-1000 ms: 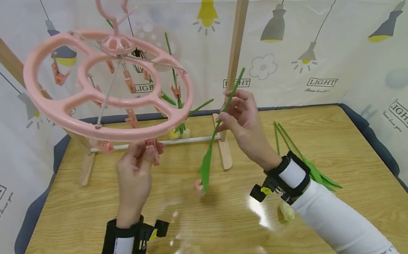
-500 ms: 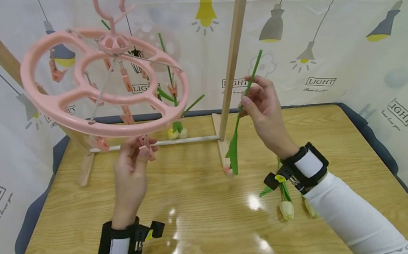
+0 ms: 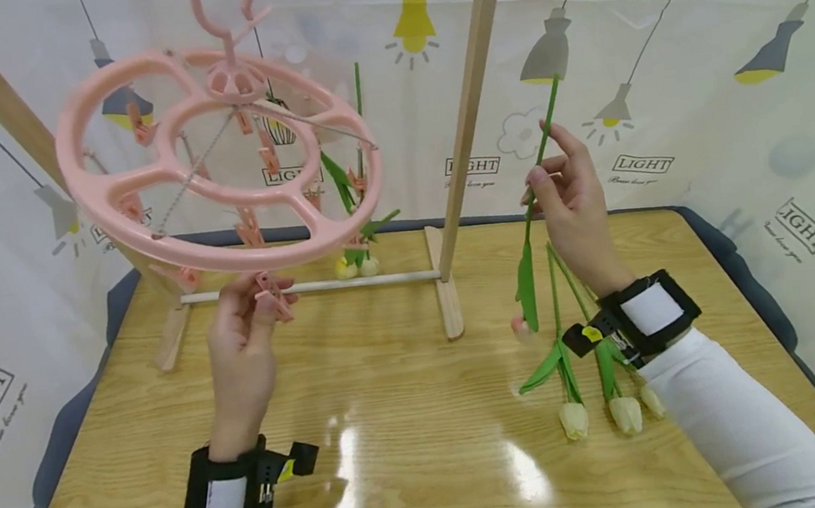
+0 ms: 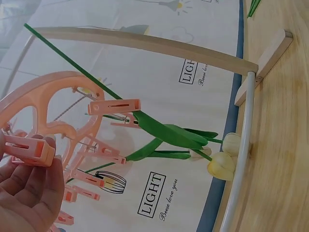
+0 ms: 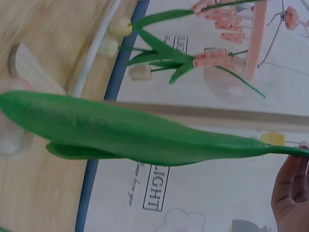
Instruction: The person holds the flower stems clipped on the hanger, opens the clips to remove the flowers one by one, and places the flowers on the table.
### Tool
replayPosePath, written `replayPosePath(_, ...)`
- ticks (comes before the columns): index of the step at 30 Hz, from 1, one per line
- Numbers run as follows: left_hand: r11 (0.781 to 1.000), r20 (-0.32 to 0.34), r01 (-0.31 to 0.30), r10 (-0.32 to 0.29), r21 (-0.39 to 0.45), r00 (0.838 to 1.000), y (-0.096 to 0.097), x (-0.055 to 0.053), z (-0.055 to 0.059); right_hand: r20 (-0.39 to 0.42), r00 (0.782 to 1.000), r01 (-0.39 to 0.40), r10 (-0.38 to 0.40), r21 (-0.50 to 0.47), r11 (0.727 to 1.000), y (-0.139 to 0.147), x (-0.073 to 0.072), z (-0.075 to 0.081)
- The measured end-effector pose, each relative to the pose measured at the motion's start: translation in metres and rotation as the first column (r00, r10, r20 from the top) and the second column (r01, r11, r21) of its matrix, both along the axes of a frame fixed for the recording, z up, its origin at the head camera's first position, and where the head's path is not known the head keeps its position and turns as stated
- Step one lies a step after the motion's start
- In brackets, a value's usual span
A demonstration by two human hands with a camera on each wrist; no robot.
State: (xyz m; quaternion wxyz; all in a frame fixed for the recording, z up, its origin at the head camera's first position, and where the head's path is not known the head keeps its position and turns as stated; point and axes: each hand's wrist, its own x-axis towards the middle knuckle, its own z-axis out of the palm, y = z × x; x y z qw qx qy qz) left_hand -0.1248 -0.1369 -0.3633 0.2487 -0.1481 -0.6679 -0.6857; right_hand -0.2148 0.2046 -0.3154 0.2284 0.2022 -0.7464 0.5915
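Observation:
A pink round clip hanger hangs by its hook, with several clothespins below its ring. Near the front rim my left hand pinches one pink clothespin between thumb and fingers. To the right, my right hand pinches the green stem of an artificial tulip, bloom downward. Its pale pink bloom is partly behind the leaf in the right wrist view. Other tulips hang head down from clothespins at the hanger's far side; a yellow bloom and a cream one show in the left wrist view.
Three cream tulips, one of them this tulip, lie at the right of the wooden table. A rack with a wooden post and a white lower bar stands at the back, before a patterned cloth.
My right hand has moved right with the tulip, away from the hanger. My left hand has drifted slightly left with the clothespin, and the hanger has turned a little.

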Motion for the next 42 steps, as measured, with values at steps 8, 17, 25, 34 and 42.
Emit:
replayPosePath(8, 1.000, -0.002, 0.000, 0.000, -0.008, 1.000, -0.001, -0.001, -0.001, 0.028, 0.997, 0.069, -0.071, 0.072, 0.995, 0.021, -0.005, 0.005)
replayPosePath(17, 1.000, -0.014, -0.003, 0.003, -0.016, 1.000, -0.003, -0.003, -0.005, 0.012, 0.980, 0.192, -0.198, 0.204, 0.960, 0.047, -0.010, 0.002)
replayPosePath(25, 0.999, 0.017, -0.032, 0.032, -0.002, 0.999, -0.006, -0.002, -0.007, -0.019, 0.953, 0.296, -0.303, 0.279, 0.914, 0.074, -0.016, -0.003)
replayPosePath(34, 1.000, -0.020, -0.030, 0.030, 0.002, 0.999, -0.009, 0.000, -0.008, -0.021, 0.921, 0.368, -0.388, 0.367, 0.854, 0.110, -0.025, -0.009)
replayPosePath(42, 0.999, -0.007, -0.038, 0.038, -0.010, 0.999, -0.010, -0.001, -0.008, 0.008, 0.881, 0.418, -0.473, 0.457, 0.785, 0.141, -0.030, -0.011)
